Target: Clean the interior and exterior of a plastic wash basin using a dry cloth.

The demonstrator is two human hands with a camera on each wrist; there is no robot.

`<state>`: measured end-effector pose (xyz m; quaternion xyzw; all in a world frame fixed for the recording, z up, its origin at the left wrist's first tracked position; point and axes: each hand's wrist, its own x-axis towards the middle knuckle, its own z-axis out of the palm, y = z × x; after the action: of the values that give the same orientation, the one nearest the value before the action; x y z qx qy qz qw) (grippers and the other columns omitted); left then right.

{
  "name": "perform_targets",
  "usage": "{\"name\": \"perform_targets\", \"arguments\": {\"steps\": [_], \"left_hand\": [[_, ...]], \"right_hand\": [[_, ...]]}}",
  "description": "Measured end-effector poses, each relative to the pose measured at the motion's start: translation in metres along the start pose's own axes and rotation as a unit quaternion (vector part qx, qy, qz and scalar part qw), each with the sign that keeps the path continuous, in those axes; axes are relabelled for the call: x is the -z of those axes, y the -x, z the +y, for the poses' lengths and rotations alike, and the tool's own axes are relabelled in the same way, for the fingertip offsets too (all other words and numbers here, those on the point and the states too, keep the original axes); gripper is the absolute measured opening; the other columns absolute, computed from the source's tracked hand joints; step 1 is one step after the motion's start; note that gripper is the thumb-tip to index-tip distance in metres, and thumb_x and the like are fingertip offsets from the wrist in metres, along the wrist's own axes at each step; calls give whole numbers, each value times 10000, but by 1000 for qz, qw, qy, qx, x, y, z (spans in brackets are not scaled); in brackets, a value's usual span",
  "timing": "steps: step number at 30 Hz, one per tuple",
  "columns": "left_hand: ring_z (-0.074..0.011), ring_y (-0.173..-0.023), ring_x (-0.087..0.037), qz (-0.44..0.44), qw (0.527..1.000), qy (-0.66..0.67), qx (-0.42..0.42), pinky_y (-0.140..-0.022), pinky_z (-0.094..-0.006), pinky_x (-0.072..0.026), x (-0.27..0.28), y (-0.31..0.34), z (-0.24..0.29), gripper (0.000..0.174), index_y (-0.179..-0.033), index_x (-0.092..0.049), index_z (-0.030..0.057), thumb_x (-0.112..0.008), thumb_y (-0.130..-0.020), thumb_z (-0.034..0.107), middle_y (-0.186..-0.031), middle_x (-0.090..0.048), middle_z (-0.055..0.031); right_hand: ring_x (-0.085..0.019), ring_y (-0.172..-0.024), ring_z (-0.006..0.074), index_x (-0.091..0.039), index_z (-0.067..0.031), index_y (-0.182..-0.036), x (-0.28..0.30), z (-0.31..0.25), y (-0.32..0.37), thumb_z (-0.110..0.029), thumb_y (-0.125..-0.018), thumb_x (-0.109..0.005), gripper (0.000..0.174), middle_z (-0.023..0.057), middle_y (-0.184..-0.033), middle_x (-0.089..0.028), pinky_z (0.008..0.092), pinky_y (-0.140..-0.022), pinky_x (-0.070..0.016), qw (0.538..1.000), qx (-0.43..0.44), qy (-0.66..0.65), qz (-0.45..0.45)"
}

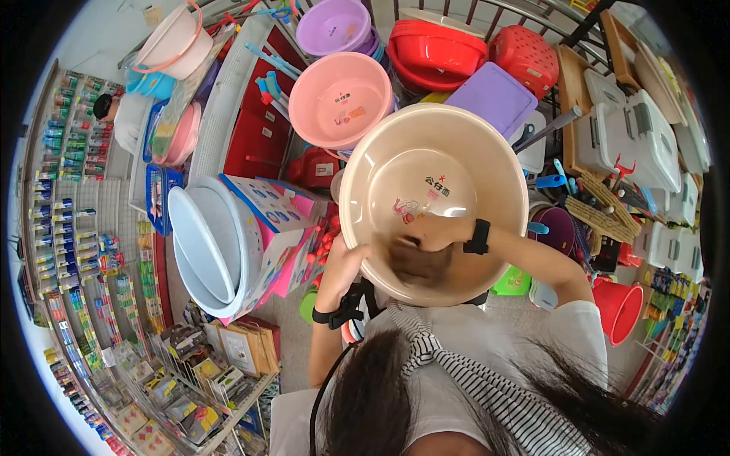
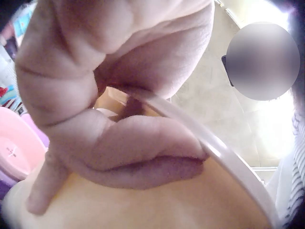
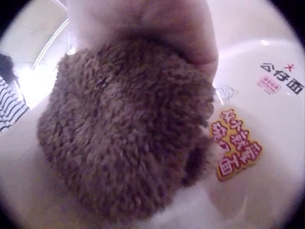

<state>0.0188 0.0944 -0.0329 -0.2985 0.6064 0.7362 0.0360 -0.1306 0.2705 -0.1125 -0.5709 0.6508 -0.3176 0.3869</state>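
A large beige plastic basin (image 1: 487, 171) with printed lettering on its bottom is tilted open toward me, close to my body. My left hand (image 1: 344, 264) grips its rim at the lower left. In the left wrist view the fingers (image 2: 138, 138) curl against the basin's outer wall (image 2: 190, 205), and the rim passes through the grip. Inside the basin, my right hand (image 1: 441, 232) holds a fluffy brown cloth (image 3: 124, 133) against the near wall. The cloth is blurred in the head view. In the right wrist view it hides most of the fingers.
Behind the basin stand a pink basin (image 1: 334, 87), a purple basin (image 1: 331, 26) and red basins (image 1: 441, 45). Light blue tubs (image 1: 201, 251) stand at the left, near shelves of packaged goods (image 1: 76, 220). Clear storage boxes (image 1: 635, 144) and a red bucket (image 1: 617, 308) are at the right.
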Motion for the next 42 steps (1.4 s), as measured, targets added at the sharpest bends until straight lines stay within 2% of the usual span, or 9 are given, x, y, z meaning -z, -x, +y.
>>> {"name": "perform_targets", "arguments": {"steps": [5,8,14,16,18,25,28,33,42], "left_hand": [[-147,-785,-600,-5,1000,-12,23,-715,-266,-470,7,2,-9,316,-1033,-605,-47,-554,-721,-46,-856,-630,-53],[-147,-785,-602,5,1000,4,2,-707,-268,-476,0,5,-6,312,-1030,-603,-43,-553,-722,-46,-858,-633,-59],[-150,-879,-604,6,998,-37,-48,-788,-277,-484,-5,5,3,466,-1164,-559,-58,-529,-698,-51,-983,-642,-66],[-152,-902,-609,-10,998,-3,-54,-813,-277,-486,0,7,9,472,-1165,-562,-58,-530,-694,-51,-1012,-647,-69],[-152,-905,-613,-3,998,-3,-63,-808,-283,-488,-1,13,13,451,-1149,-570,-56,-529,-700,-52,-1013,-652,-72],[-168,-858,-625,20,999,-32,-19,-755,-289,-495,-7,30,20,433,-1132,-575,-59,-545,-701,-62,-969,-659,-84],[-178,-845,-628,24,998,-27,-43,-743,-285,-494,-12,25,20,442,-1129,-574,-70,-543,-688,-83,-957,-658,-92],[-169,-817,-615,25,999,-22,-19,-729,-285,-485,-11,27,17,415,-1103,-579,-75,-540,-690,-69,-924,-646,-80],[-159,-829,-611,17,1000,-19,-11,-747,-284,-484,-5,26,2,405,-1109,-586,-59,-558,-706,-25,-931,-659,-77]], "right_hand": [[-631,-905,341,-555,35,-1070,46,-49,-19,-245,-890,-666,351,227,-981,-635,410,-791,-485,925,-153,-29,346],[-612,-931,398,-525,46,-1139,65,-51,-35,-301,-918,-647,429,237,-963,-620,439,-822,-479,850,-30,-49,523],[-594,-988,370,-519,0,-1201,19,-80,-33,-188,-868,-688,418,214,-1106,-590,434,-876,-483,921,-73,-32,382],[-577,-1040,334,-519,-12,-1224,14,-81,-27,-195,-798,-711,501,170,-1197,-566,437,-907,-492,925,131,130,331],[-554,-1094,299,-503,-76,-1260,25,-81,-24,-178,-724,-714,585,122,-1246,-532,418,-918,-510,927,122,177,307],[-553,-1013,258,-529,-181,-1217,83,-48,-30,-166,-737,-663,499,43,-1231,-519,316,-731,-567,804,26,396,442],[-552,-1128,274,-612,-186,-1113,59,-69,-27,-184,-714,-695,408,29,-1260,-542,400,-836,-557,833,151,393,360],[-533,-1198,205,-629,-175,-1027,60,-46,-30,-226,-789,-644,244,28,-1288,-549,322,-814,-532,710,272,575,303],[-363,-1354,180,-673,-131,-1122,107,2,-6,-196,-883,-547,278,12,-1398,-507,369,-1080,-342,622,20,771,137]]}}
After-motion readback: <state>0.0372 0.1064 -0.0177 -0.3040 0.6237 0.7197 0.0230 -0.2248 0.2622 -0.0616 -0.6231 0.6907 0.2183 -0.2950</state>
